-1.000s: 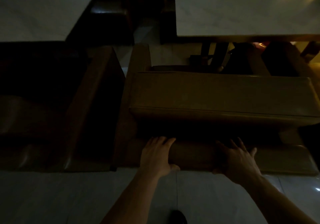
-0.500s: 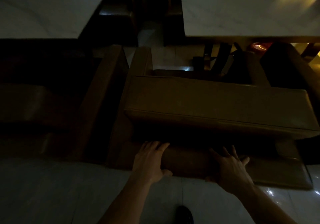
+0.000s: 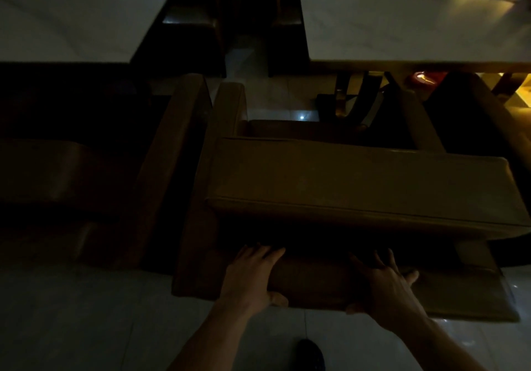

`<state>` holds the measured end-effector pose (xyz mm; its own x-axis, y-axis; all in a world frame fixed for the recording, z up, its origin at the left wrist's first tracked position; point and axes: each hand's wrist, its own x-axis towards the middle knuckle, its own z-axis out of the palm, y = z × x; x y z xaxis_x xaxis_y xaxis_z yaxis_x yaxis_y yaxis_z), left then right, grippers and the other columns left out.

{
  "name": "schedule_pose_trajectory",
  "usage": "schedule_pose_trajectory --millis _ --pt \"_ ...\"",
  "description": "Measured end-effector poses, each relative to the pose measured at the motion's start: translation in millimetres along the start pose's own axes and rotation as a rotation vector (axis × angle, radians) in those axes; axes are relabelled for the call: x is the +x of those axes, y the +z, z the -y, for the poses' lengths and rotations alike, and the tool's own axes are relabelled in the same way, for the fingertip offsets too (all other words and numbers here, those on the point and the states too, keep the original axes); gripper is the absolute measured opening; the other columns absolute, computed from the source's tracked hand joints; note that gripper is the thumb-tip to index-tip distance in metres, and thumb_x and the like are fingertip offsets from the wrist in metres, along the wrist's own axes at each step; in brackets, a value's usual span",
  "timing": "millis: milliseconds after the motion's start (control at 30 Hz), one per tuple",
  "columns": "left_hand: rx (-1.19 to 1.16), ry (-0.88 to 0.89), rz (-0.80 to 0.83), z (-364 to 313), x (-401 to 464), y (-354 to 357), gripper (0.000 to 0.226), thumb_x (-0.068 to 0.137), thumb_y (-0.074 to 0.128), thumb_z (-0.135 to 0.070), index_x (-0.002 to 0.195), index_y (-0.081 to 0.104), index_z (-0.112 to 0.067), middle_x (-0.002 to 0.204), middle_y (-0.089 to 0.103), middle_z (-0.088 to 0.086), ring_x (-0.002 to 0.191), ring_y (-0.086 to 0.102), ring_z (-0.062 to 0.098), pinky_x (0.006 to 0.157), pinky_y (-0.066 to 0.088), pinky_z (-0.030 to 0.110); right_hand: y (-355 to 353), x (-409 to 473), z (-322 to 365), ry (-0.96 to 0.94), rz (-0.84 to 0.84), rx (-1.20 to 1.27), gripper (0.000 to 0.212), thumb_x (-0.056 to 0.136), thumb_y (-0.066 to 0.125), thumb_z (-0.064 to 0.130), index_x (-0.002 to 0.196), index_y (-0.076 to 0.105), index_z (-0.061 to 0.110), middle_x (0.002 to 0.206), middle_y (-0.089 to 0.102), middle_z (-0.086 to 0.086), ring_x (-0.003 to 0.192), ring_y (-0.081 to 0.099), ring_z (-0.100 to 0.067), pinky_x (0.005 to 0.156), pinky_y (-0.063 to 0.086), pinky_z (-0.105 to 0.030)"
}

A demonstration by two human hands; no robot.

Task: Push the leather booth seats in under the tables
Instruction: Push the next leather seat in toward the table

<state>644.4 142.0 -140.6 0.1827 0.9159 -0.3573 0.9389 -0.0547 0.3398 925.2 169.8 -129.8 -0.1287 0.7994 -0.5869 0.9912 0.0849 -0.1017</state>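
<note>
A brown leather booth seat [image 3: 359, 186] stands in front of me, seen from behind and above. Its cushion faces a white marble table [image 3: 402, 25] at the upper right and lies short of the table's near edge. My left hand [image 3: 253, 275] and my right hand [image 3: 385, 284] both hold the top of the seat's backrest [image 3: 313, 287], fingers over the far side and thumbs on the near side. The hands are about a shoulder's width apart. The room is very dark.
A second leather seat [image 3: 161, 169] stands close on the left, before another white table [image 3: 71, 20]. The right table's dark pedestal [image 3: 350, 97] stands on pale floor tiles [image 3: 86, 313]. My shoe [image 3: 311, 355] shows at the bottom. A red-lit object [image 3: 422, 77] glows under the table.
The seat's near edge has come closer to me relative to the neighbouring seat on the left, and more floor shows at lower left. Both hands keep their hold on the backrest.
</note>
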Motion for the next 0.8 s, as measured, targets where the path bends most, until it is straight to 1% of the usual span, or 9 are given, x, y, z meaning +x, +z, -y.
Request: schedule_pose_trajectory --millis 233,367,567,700,800 --pt "-0.033 -0.023 0.007 4.5 15.0 -8.7 0.109 0.063 0.078 -0.064 0.150 0.015 -0.046 0.159 0.022 -0.012 0.146 0.017 0.021 0.118 0.022 0.044 -8.9 13.6 2.1 -0.001 0.006 -0.003 0.119 0.069 0.079 0.060 0.154 -0.004 0.048 0.165 -0.007 -0.009 0.146 -0.020 -0.043 0.105 0.001 -0.082" --pt "-0.012 -0.017 -0.008 4.0 27.1 -16.9 0.108 0.065 0.077 -0.064 0.151 0.016 -0.044 0.160 0.021 -0.011 0.146 0.016 0.019 0.120 0.013 0.038 -18.7 25.9 2.3 -0.018 -0.022 0.004 0.118 0.069 0.079 0.060 0.153 -0.003 0.048 0.165 -0.005 -0.010 0.146 -0.020 -0.043 0.105 0.002 -0.082" --pt "-0.004 -0.025 -0.013 1.2 35.4 -24.8 0.106 0.068 0.076 -0.063 0.152 0.015 -0.043 0.160 0.019 -0.011 0.147 0.014 0.020 0.118 0.016 0.041 -24.0 40.5 -3.8 -0.040 -0.023 0.003 0.116 0.072 0.077 0.060 0.153 -0.005 0.049 0.165 -0.004 -0.009 0.146 -0.020 -0.044 0.104 0.004 -0.084" --pt "-0.011 -0.031 -0.033 -2.9 32.3 -27.5 0.103 0.071 0.076 -0.060 0.152 0.015 -0.042 0.160 0.019 -0.009 0.147 0.012 0.019 0.118 0.010 0.038 -25.2 40.7 -4.0 -0.042 -0.031 0.013 0.113 0.075 0.075 0.058 0.153 -0.005 0.048 0.165 -0.006 -0.009 0.146 -0.021 -0.043 0.105 0.003 -0.083" --pt "0.006 -0.027 -0.051 -6.1 28.1 -28.2 0.101 0.073 0.075 -0.059 0.152 0.015 -0.041 0.160 0.021 -0.008 0.146 0.014 0.020 0.117 0.012 0.038 -23.6 36.9 -4.3 -0.044 -0.049 0.012 0.112 0.076 0.073 0.061 0.153 -0.006 0.046 0.165 -0.010 -0.010 0.145 -0.024 -0.042 0.106 0.001 -0.082"
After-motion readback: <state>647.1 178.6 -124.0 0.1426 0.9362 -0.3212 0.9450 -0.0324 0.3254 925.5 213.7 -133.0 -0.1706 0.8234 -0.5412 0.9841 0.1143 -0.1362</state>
